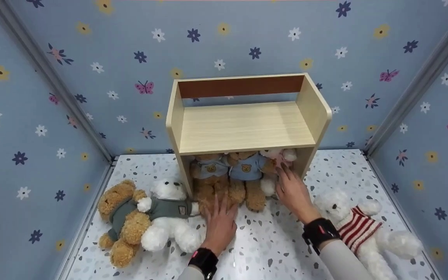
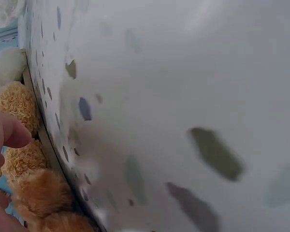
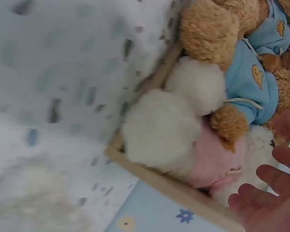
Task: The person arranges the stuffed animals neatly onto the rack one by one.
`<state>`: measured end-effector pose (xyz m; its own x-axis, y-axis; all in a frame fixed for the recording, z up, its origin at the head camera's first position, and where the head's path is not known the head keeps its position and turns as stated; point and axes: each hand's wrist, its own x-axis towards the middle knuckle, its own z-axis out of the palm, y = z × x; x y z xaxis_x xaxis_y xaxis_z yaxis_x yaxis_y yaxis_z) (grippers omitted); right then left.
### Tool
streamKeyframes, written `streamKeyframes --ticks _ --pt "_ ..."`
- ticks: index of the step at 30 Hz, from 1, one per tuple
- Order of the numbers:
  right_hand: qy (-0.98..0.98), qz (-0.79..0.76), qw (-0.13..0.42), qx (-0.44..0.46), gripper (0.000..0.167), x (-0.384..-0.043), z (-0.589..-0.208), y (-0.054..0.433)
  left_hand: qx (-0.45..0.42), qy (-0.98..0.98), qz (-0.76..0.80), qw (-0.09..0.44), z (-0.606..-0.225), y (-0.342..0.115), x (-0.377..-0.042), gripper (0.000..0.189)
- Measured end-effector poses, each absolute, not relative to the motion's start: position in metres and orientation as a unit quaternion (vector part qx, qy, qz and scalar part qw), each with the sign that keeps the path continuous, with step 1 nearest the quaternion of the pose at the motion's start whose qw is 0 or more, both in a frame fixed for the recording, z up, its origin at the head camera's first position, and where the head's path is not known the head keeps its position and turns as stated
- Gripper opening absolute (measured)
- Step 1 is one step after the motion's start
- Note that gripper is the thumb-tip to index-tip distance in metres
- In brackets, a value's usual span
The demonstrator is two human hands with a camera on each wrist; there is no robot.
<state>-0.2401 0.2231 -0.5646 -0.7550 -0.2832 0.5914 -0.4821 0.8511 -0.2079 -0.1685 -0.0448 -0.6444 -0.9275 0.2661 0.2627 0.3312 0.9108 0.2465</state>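
Observation:
Two brown teddy bears in light blue shirts, one on the left [image 1: 218,171] and one in the middle [image 1: 247,175], sit in the lower compartment of a small wooden shelf [image 1: 243,122]. Beside them on the right is a white teddy bear in pink [image 3: 217,157], partly hidden in the head view. My left hand [image 1: 221,227] reaches with extended fingers to the feet of the left brown bear; whether it touches them I cannot tell. Near the pink-clothed bear, my right hand [image 1: 294,192] has its fingers spread and gently bent, gripping nothing visible.
Left of the shelf, a brown bear in dark green [image 1: 121,217] leans by a white bear in a matching shirt [image 1: 169,212]. On the right lies a white bear in a red-striped top [image 1: 360,229]. Flowered blue walls [image 1: 224,46] enclose the speckled surface [image 1: 263,245].

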Motion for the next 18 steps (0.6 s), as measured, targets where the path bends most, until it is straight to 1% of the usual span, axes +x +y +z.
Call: streamKeyframes --ticks 3,5,7,9,13,15,18 --pt "-0.917 0.157 0.304 0.206 0.049 -0.266 -0.553 0.211 -0.149 -0.972 -0.146 0.105 -0.644 -0.041 -0.176 0.064" --pt "-0.928 0.145 0.291 0.185 0.051 -0.282 -0.544 0.205 -0.146 -0.974 -0.144 0.099 -0.644 -0.038 -0.18 0.069" --pt "-0.943 0.145 0.254 0.158 0.055 -0.294 -0.535 0.199 -0.143 -0.974 -0.146 0.093 -0.645 -0.036 -0.18 0.074" --pt "-0.96 0.147 0.203 0.124 0.056 -0.306 -0.527 0.194 -0.14 -0.975 -0.148 0.091 -0.647 -0.035 -0.179 0.077" --pt "-0.975 0.163 0.125 0.084 0.056 -0.325 -0.519 0.185 -0.133 -0.973 -0.159 0.097 -0.648 -0.033 -0.179 0.077" --pt "-0.976 0.18 0.099 0.071 0.057 -0.33 -0.518 0.182 -0.129 -0.973 -0.162 0.099 -0.648 -0.032 -0.179 0.076" --pt "-0.974 0.198 0.084 0.072 0.052 -0.334 -0.52 0.18 -0.126 -0.975 -0.161 0.092 -0.649 -0.032 -0.181 0.077"
